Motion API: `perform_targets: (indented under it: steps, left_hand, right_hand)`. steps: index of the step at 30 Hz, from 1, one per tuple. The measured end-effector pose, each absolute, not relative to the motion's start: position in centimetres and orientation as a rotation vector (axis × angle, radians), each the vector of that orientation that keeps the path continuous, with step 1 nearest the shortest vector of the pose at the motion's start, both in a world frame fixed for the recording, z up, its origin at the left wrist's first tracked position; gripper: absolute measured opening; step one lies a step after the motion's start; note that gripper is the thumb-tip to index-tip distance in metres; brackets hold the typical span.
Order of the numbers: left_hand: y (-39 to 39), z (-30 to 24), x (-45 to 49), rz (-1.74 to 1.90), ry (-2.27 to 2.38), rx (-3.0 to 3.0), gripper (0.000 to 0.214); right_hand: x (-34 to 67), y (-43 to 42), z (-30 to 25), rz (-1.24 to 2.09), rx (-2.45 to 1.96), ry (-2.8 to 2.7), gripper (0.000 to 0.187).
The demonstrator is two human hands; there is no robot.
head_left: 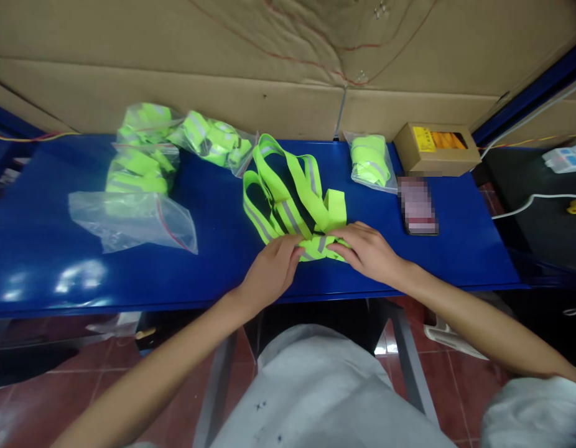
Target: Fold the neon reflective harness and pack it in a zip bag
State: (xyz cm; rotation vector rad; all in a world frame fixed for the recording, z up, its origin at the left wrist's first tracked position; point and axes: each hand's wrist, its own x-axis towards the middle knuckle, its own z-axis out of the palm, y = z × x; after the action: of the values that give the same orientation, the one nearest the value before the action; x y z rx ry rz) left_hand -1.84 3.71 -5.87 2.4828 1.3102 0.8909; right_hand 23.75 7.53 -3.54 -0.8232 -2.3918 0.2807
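Note:
A neon yellow-green strap vest with grey reflective bands (292, 193) lies spread on the blue table (222, 261). My left hand (272, 267) pinches its near end from the left, fingers closed on the straps. My right hand (367, 249) presses and grips the same near end from the right, fingers curled over the fabric. Both hands sit close together near the table's front edge.
Several clear bags with folded neon vests (143, 162) lie at the back left, another bagged vest (369, 160) at the back right. An empty clear zip bag (134, 221) lies left. A small cardboard box (435, 149) and a phone (418, 205) sit right. Cardboard sheets line the back.

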Motion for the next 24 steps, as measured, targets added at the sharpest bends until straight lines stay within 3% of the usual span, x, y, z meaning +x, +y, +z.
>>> perform_targets:
  steps: [3,12,19,24]
  left_hand:
    - [5.1,-6.0,-1.7,0.863,1.372,2.437,0.027]
    - [5.0,-5.3,-1.0,0.738,1.702,2.489,0.023]
    - [5.7,-6.4,-4.7,1.004,1.683,2.019,0.068]
    - [10.1,-8.0,-2.2,1.014,1.478,1.789,0.077]
  right_hand:
    - [23.7,9.3,-4.0,0.468,-0.868,-2.372,0.022]
    - [23.2,10.9,-5.0,0.507,-0.844,-2.339,0.017]
    - [23.5,11.3,-5.4,0.560,-0.664,-2.312,0.014]
    - [23.5,11.2,-5.6,0.553,-0.635,-2.324,0.013]
